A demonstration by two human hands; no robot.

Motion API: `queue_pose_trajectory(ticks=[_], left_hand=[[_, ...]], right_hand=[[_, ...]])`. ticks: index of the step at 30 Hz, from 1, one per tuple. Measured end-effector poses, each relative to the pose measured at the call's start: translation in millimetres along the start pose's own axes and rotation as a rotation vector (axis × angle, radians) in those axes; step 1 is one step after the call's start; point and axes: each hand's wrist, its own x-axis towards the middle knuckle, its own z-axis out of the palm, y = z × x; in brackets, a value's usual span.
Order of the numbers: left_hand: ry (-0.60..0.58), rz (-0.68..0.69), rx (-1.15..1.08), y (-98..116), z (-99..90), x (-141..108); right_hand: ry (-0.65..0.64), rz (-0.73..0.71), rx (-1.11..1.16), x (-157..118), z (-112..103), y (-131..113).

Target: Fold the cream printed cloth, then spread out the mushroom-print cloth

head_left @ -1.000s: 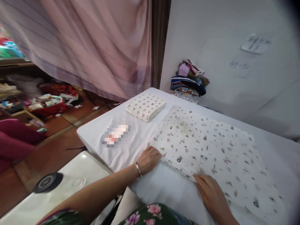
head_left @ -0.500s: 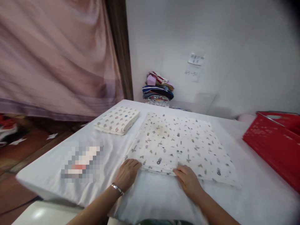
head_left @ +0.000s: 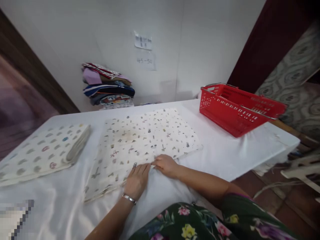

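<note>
At the far right of the white cloth-covered table (head_left: 215,163) I have 1 red, perforated plastic basket with metal handles (head_left: 222,115); its floor is hidden, so I can't tell what it holds. The white fabric sheet printed with small motifs (head_left: 147,136) lies flat mid-table, left of the basket. At its near edge my 2 hands almost meet: the left hand (head_left: 137,180) lies palm down, fingers close together and pointing far, while the right hand (head_left: 165,165) reaches in from the right, fingers curled onto the edge. I can't tell whether either pinches the fabric.
</note>
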Motion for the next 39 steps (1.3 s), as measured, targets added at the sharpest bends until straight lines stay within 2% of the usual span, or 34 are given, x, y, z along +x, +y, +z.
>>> queue_pose_trajectory(ticks=[8,11,14,16,18,20,22,25,30,34,39], left_hand=[[0.064,-0.022,-0.048,-1,2.0,0],[0.101,-0.052,-0.051,-1,1.5,-1],[0.129,-0.052,-0.031,-1,3.2,-2],[0.143,-0.041,-0.022,-1,4.8,-3],[0.149,-0.039,-0.022,-2,6.2,-3],[0.137,-0.048,-0.032,-3,7.5,-3],[0.12,-0.062,-0.045,-3,8.9,-3],[0.103,-0.085,-0.056,-3,10.9,-4],[0.098,-0.102,-0.074,-3,13.0,-6],[0.131,-0.101,-0.076,-2,14.2,-5],[0.121,-0.095,-0.081,-2,15.7,-6]], right_hand=[[0.051,-0.004,-0.14,-16,2,1],[0.101,0.026,-0.123,-34,-13,4],[0.175,0.099,-0.049,-66,-39,22],[0.253,0.256,0.021,-91,-59,44],[0.377,0.595,0.16,-116,-78,71],[0.523,1.035,0.381,-136,-93,97],[0.54,1.251,0.502,-148,-103,117],[0.454,1.348,0.605,-150,-111,134],[0.241,1.42,0.73,-134,-118,144],[0.086,1.488,0.736,-122,-122,151],[-0.022,1.573,0.69,-112,-125,157]])
